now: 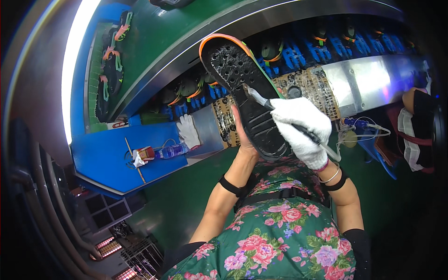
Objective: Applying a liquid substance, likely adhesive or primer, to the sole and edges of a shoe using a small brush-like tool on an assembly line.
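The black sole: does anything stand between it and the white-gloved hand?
Only the brush-like tool held in the gloved right hand, its tip at or just over the sole. Nothing else visible is in between; the left hand holds the sole near its left edge.

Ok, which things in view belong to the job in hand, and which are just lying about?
In use:
- black sole, in the left hand
- brush-like tool, in the gloved right hand, its tip at the sole

Apparently just lying about:
- spare white glove
- plastic bottle, on its side
- thin stick
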The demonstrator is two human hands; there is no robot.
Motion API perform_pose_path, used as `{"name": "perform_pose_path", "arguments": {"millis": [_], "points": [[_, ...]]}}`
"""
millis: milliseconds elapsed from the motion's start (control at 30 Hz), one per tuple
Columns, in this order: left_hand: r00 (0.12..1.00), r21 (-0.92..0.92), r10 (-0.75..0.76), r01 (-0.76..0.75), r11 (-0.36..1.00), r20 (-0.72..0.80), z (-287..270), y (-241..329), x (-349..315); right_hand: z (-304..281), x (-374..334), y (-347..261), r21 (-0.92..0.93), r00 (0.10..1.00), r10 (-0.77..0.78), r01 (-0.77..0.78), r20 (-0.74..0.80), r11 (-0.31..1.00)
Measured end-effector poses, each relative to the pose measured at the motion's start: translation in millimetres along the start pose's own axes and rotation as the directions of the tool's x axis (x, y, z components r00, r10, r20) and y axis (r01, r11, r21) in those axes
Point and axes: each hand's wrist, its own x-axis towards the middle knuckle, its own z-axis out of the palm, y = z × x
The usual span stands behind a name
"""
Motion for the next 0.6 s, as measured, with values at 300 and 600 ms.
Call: {"name": "perform_pose_path", "arguments": {"millis": [300,600], "points": [[0.992,-0.231,0.033,-0.005,0.973,0.12,17.8,4.0,7.7,5.2,-12.7,2.5,0.071,0.996,0.019,-0.025,0.083,0.997],[0.921,-0.228,-0.114,0.21,0.951,0.373,-1.1,11.0,16.5,1.1,-21.5,-0.7,0.092,0.979,-0.039,0.021,0.201,0.996]]}}
